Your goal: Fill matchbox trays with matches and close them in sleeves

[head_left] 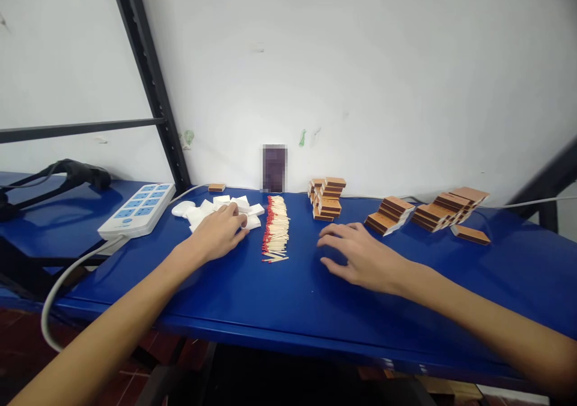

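Note:
My left hand (219, 233) reaches onto a heap of small white inner trays (225, 207) on the blue table (279, 298); its fingertips pinch one tray at the heap's right edge. A row of red-tipped matches (276, 228) lies just right of that hand. My right hand (358, 255) hovers flat over the table to the right of the matches, fingers spread, holding nothing. Behind it stands a stack of brown matchbox sleeves (327, 198).
More brown matchboxes lie in fanned rows at the right (390, 213) (448, 209), one loose (470, 234). A white power strip (139, 209) with its cable sits at the left. A single brown box (217, 187) and a dark blurred object (274, 168) stand by the wall.

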Demonstrator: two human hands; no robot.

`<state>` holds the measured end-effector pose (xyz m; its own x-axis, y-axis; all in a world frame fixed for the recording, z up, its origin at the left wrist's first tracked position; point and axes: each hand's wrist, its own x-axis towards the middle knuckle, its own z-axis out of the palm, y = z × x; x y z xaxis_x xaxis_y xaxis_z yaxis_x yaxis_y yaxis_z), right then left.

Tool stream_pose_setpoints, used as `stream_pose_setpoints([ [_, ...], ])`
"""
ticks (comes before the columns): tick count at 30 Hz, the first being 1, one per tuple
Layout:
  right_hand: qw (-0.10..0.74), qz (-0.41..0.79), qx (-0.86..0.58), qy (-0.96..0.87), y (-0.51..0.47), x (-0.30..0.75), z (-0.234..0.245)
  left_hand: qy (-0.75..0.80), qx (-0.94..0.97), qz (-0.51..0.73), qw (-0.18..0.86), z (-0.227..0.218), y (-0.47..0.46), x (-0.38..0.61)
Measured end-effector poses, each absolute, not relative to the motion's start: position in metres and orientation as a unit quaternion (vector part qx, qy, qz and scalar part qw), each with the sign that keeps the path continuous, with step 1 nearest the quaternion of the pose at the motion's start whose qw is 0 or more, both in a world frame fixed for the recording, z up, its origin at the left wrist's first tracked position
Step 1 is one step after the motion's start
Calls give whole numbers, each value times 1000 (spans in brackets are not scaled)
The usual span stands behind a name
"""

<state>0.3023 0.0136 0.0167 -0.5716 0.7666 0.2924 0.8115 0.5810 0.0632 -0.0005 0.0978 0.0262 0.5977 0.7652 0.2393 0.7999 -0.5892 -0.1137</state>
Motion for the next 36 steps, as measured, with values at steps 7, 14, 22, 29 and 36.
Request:
stream_pose_setpoints([
  [7, 137, 18, -421, -896, 23, 251, 11, -421, -900, -72, 83, 26, 71, -17],
  [14, 177, 42, -441, -879, 32, 241, -2, -367, -916, -116, -117, 30, 5, -23],
  [22, 275, 27, -450, -849, 53, 287, 16, -310, -926, -140, -163, 10, -11, 3],
  [29, 194, -190, -558, -784, 92, 346, 6, -331, -905, -173, -202, -1, -7, 1],
  [36, 187, -234, -550, -779, 89, 338, 4, -349, -899, -172, -203, -3, -6, -3],
])
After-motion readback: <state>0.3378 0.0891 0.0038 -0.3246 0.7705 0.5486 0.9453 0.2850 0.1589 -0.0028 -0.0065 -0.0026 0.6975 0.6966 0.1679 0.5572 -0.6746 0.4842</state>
